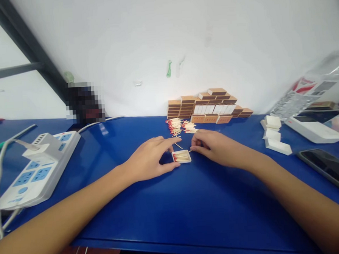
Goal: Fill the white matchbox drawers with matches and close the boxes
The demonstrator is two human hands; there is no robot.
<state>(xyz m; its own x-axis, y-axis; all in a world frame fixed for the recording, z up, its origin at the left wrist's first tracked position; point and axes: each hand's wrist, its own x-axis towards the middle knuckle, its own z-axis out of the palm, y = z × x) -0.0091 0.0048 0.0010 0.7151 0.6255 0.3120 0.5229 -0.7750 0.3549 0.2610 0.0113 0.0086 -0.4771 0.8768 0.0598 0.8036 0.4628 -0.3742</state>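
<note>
On the blue desk, a small white matchbox tray (pixel 189 160) lies with several red-headed matches (pixel 181 156) inside. My left hand (pixel 151 157) steadies the tray at its left end, thumb along the near side, other fingers at the far side, index finger stretched above. Just right of the tray, my right hand (pixel 213 145) pinches a match, of which only a short pale end shows. Beyond the hands lie two loose piles of red-headed matches, a left pile (pixel 174 126) and a right pile (pixel 190 126). A single match (pixel 178 146) rests between piles and tray.
Stacked matchboxes (pixel 206 106) stand against the wall. White empty-looking trays (pixel 275 134), a white device (pixel 314 129), a phone (pixel 327 168) and a tilted plastic bottle (pixel 303 86) are at right. At left sits a power strip (pixel 43 167) with cables.
</note>
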